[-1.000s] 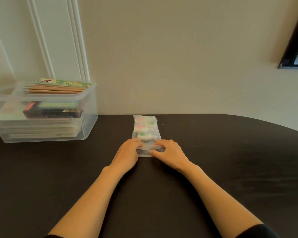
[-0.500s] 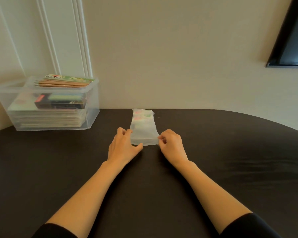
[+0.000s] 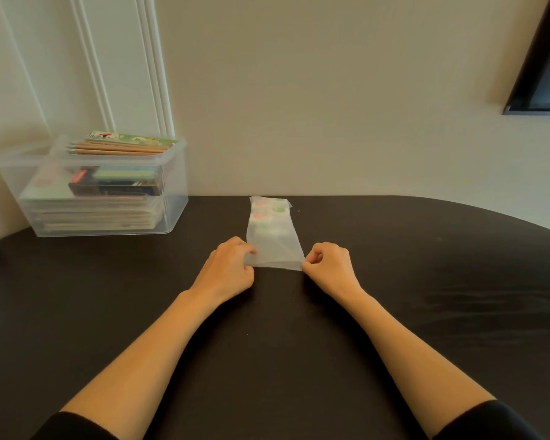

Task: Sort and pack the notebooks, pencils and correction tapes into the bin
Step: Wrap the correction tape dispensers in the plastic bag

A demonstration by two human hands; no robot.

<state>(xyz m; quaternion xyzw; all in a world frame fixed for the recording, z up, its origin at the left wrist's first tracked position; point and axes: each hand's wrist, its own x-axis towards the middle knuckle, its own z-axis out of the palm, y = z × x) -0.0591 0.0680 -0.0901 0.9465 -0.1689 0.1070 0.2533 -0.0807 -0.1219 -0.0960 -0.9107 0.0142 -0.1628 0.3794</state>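
A clear plastic bag of correction tapes lies on the dark table, pink and green tapes showing faintly through it. My left hand pinches the bag's near left corner. My right hand pinches its near right corner, and the near end of the bag is stretched and raised between them. At the back left stands a clear plastic bin with stacked notebooks at the bottom, a dark box above them, and wooden pencils lying across the top.
The wall runs along the table's far edge, with white door trim behind the bin. A dark framed panel hangs at the upper right. The table edge curves away at the right.
My hands moved from resting on the bag's near end to its two near corners and pulled them apart, lifting that end. The camera view shifted a little.
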